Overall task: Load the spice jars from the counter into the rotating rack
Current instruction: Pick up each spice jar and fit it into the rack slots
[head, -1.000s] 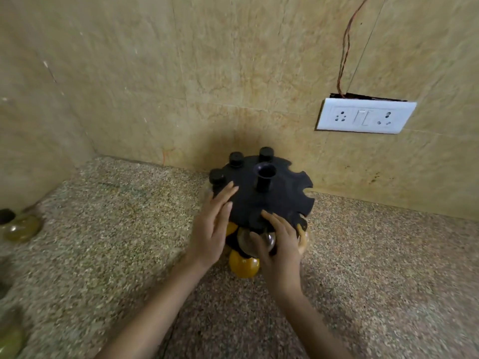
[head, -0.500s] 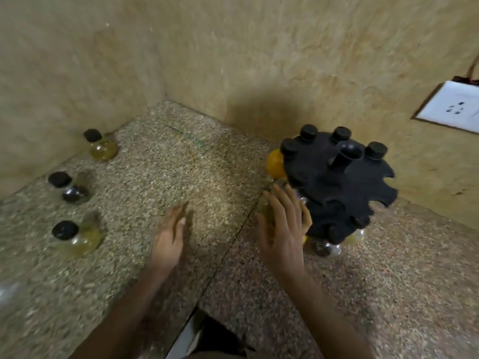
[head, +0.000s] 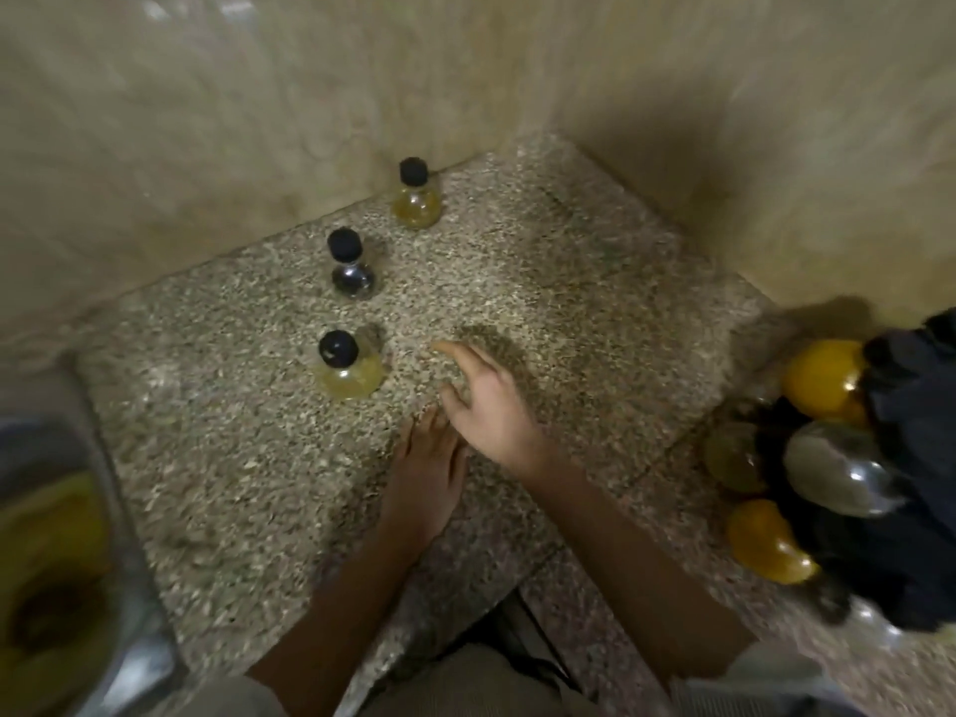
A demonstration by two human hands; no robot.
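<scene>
While hovering over the speckled granite table [head: 543,282], reaching leftward with the right hand [head: 489,406], fingers [head: 455,350] spread wide and holding nothing, tips stopping short of the near round glass jar with a black cap and pale yellow contents [head: 346,367]. Lying palm down just beside and partly under it, the left hand [head: 427,470], fingers loosely extended and likewise empty. Standing farther along the left wall: a dark-filled glass jar with a black cap [head: 352,269], then a yellow-filled black-capped jar [head: 416,196] nearest the corner. Sitting at the right edge, blurred, the black plastic rotating rack [head: 910,458], carrying orange, yellowish and clear round jars. Showing at the near left, a steel sink rim [head: 111,509].
</scene>
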